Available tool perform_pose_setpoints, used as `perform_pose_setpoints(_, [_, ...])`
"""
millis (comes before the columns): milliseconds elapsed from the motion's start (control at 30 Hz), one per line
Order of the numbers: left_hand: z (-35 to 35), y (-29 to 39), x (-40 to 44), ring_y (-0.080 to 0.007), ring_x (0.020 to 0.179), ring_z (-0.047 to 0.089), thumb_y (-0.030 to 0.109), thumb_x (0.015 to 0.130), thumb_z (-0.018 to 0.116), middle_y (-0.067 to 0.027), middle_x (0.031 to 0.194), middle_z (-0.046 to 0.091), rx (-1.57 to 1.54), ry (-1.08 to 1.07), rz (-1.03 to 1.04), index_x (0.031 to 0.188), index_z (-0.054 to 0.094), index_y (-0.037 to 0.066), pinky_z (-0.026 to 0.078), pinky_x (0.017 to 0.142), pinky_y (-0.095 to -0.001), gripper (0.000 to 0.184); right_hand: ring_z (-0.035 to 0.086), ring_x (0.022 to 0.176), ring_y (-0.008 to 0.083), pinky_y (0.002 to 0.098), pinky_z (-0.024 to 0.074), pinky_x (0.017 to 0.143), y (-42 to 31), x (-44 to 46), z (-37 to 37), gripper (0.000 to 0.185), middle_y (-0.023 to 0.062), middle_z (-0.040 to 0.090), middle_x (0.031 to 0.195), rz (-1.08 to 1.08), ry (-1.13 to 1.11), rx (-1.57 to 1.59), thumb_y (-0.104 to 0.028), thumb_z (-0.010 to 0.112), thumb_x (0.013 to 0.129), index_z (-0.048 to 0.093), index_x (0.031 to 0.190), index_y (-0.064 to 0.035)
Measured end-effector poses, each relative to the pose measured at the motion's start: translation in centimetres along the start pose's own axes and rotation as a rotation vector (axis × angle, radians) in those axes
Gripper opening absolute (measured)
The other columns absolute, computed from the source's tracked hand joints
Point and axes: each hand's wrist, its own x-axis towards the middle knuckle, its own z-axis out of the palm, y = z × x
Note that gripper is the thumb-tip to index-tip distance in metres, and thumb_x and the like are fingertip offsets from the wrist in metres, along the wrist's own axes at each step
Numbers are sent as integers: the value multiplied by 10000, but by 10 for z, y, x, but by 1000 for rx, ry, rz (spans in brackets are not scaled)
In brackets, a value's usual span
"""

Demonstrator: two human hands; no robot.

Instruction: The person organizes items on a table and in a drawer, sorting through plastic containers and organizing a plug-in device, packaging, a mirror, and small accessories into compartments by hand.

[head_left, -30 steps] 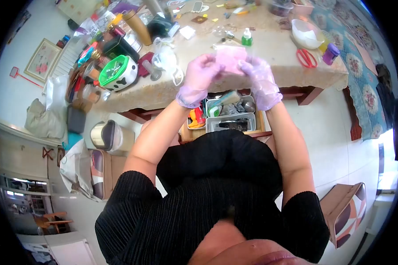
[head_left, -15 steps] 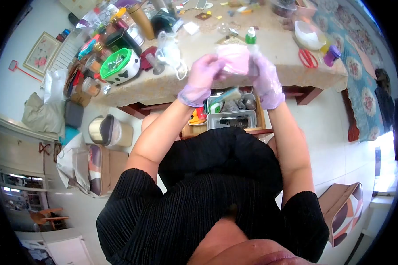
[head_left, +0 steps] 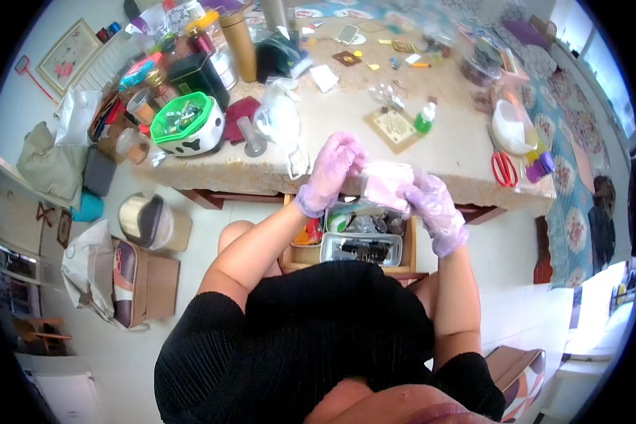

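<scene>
A flat pink packet (head_left: 385, 189), partly white along its top and seemingly in clear plastic, is held over the table's front edge. My right hand (head_left: 437, 212), in a thin translucent purple glove, grips its right side with the thumb on the front. By its upper left corner is my left hand (head_left: 328, 173), gloved alike, fingers curled together in a pinch. Whether a bit of the wrapping is between those fingertips is too blurred to tell. Below the packet, an open drawer (head_left: 411, 244) holds a grey tray (head_left: 326, 249) with dark items and another compartment of small things.
On the cloth-covered table (head_left: 212, 169) stand a green-rimmed tub (head_left: 191, 134), a clear plastic bag (head_left: 279, 120), a patterned card (head_left: 391, 129), a green dropper bottle (head_left: 425, 119), red scissors (head_left: 504, 169) and a white bowl (head_left: 510, 127). A bin (head_left: 152, 219) stands on the floor at left.
Both hands and the packet sit lower in view, as the camera view has shifted. My left hand has moved off the packet's left face to its corner, fingers curling; my right keeps its hold.
</scene>
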Motion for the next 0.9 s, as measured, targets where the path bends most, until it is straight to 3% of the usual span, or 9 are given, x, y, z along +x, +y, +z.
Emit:
perform_pose_setpoints(100, [-22,-11,10,-102,814,607,222,986,601,-39,920,652,56,1,-10,1097,561,58,493,731,-227,202,602,773,113,261,485,660,-5,36,-12,367,22,651,950,-123,107,224,-237,625,913,648,1193,-2])
perform_pose_setpoints(200, [-27,-3,7,-96,809,597,141,973,595,-29,885,643,98,0,3,1083,580,28,495,738,-232,158,531,723,61,226,414,595,-19,120,-52,285,-28,609,864,-457,176,-242,-249,593,939,678,1129,-54])
perform_pose_setpoints(267, [-26,3,0,-88,788,602,70,950,593,-29,866,649,260,-10,54,1052,614,6,506,730,-235,122,448,646,47,215,318,535,-64,182,-50,229,-56,572,806,-274,245,56,-254,586,951,694,1065,-87])
perform_pose_setpoints(367, [-20,17,-7,-86,769,613,66,942,590,-25,847,659,405,-52,42,1005,638,0,516,710,-234,103,646,977,183,279,567,771,-114,270,-56,445,129,628,1204,-335,219,614,-301,606,983,504,1287,8])
perform_pose_setpoints(433, [-17,21,-8,-95,743,627,57,921,595,-39,825,669,421,-42,61,965,657,0,521,695,-240,95,671,930,203,275,564,727,-104,341,-79,476,142,657,1177,32,203,1039,-333,615,980,486,1302,-7])
perform_pose_setpoints(500, [-16,36,-9,-110,738,635,55,900,604,-71,824,670,573,-101,107,957,665,5,522,701,-244,98,681,857,234,332,564,788,-79,373,-69,307,67,705,947,38,211,158,-281,626,965,602,1117,-15])
perform_pose_setpoints(700, [-15,41,-14,-195,733,649,57,892,604,-121,838,666,518,-148,249,944,652,14,524,693,-306,83,668,856,303,395,529,798,-39,447,-19,326,123,715,941,-309,-75,-1243,-315,630,928,685,1023,-9])
perform_pose_setpoints(767, [-15,41,-15,-224,731,647,51,887,609,-124,837,663,568,-115,318,948,648,20,524,696,-314,79,695,989,318,398,539,859,-51,446,14,466,199,700,1100,56,286,-1012,-442,642,887,717,1063,-17])
perform_pose_setpoints(900, [-17,48,-15,-314,763,652,57,876,628,-149,852,664,590,-143,309,956,644,36,525,687,-360,85,664,1083,338,426,538,897,-53,446,31,389,176,688,1169,137,172,-1370,-355,713,829,734,1102,-78])
